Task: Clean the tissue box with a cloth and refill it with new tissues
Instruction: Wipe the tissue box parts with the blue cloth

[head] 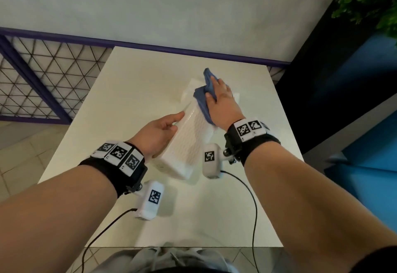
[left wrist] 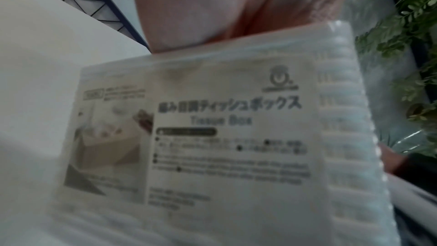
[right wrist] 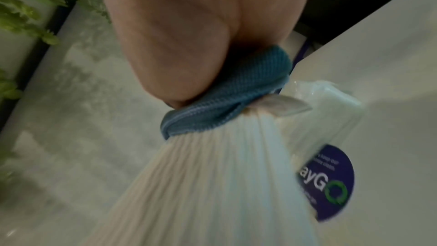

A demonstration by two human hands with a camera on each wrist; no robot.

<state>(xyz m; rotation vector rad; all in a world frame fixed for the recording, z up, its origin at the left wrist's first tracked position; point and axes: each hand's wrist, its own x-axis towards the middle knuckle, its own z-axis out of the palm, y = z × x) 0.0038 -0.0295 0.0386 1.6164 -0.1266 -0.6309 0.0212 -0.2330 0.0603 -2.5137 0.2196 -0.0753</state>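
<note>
left hand [head: 158, 135] grips tissue box [head: 187, 143], tilted to steady it. right hand [head: 221, 98] presses blue cloth [head: 204, 96] flat, fingers seemingly straight, wiping.

A white plastic tissue box [head: 189, 141] with a ribbed, woven-look surface is held tilted above a white table, its long side running from near left to far right. One flat face carries a printed paper label [left wrist: 194, 137] with Japanese text and the words "Tissue Box". A blue cloth [head: 204, 98], bunched and folded, lies pressed against the box's far right part, draping over its upper edge. Beyond the box, on the table at the far side, lies a pack of new tissues [head: 193, 88] in clear plastic wrap, white, with a round dark blue sticker [right wrist: 331, 182] on it. The pack is partly hidden behind the cloth.
</note>
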